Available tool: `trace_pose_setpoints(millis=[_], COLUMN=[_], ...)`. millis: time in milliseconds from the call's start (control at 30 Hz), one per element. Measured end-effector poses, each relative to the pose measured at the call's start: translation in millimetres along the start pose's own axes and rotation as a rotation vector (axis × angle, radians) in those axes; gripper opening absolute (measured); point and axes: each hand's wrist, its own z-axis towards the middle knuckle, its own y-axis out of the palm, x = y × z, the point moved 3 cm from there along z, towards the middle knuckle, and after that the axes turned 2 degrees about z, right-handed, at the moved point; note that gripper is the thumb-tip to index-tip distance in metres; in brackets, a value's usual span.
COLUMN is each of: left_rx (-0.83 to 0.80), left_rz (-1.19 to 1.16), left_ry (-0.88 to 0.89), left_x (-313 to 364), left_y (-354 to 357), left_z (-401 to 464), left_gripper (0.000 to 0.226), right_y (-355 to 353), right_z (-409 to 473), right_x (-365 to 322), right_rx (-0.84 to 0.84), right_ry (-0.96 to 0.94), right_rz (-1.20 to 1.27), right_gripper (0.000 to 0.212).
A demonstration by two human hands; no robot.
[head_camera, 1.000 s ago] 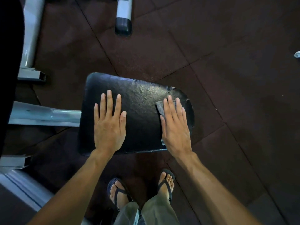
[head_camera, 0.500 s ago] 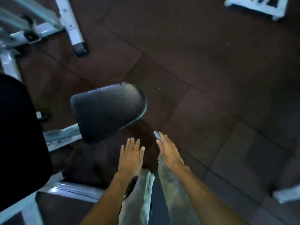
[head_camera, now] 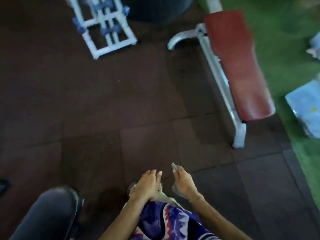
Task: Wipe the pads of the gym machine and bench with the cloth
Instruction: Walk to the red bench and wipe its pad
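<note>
My right hand (head_camera: pixel 184 183) hangs low in front of me, closed on a small grey cloth (head_camera: pixel 174 167) whose corner sticks out past the fingers. Beside it, my left hand (head_camera: pixel 149 184) is empty, fingers loosely together. A bench with a long red pad (head_camera: pixel 237 64) on a white metal frame (head_camera: pixel 239 134) stands ahead at the right, well away from both hands. The black machine pad (head_camera: pixel 46 215) is at the bottom left, behind my left arm. The picture is blurred.
A white rack (head_camera: pixel 105 28) with blue dumbbells stands at the far left. Green turf (head_camera: pixel 285 32) runs along the right side, with a light blue flat object (head_camera: pixel 306 108) lying on it. Dark rubber floor tiles (head_camera: pixel 103 110) fill the middle.
Both hands have come off the black pad and drawn back to my body. My view has swung right, away from the machine, and the red bench has come into sight.
</note>
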Motion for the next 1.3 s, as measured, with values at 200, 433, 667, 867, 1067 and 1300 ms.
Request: trace_pose_setpoints(millis=[200, 433, 667, 867, 1067, 1300], left_rx=[-0.011, -0.093, -0.119, -0.016, -0.046, 0.078], left_rz=[0.287, 0.515, 0.737, 0.927, 0.999, 0.966], left_ry=[0.219, 0.433, 0.645, 0.883, 1.008, 1.209], left_x=[125.7, 274.6, 445.2, 570.4, 667.9, 732.9], left_y=[-74.2, -151.5, -210.3, -188.9, -116.2, -72.8], left_z=[73.2, 184.8, 281.2, 374.1, 475.3, 619.9], left_gripper=[0.046, 0.063, 0.047, 0.056, 0.049, 0.055], right_y=[-103.1, -223.2, -329.4, -397.4, -463.9, -517.2], right_z=[47.2, 130.9, 206.7, 279.7, 383.3, 508.2], right_x=[-15.8, -30.6, -32.8, 6.9, 79.3, 157.0], right_rx=[0.229, 0.454, 0.665, 0.813, 0.838, 0.963], right_ry=[0.060, 0.154, 0.269, 0.337, 0.367, 0.374], right_rz=[0.300, 0.613, 0.874, 1.018, 0.987, 0.802], right_gripper=[0.032, 0.030, 0.027, 0.018, 0.038, 0.049])
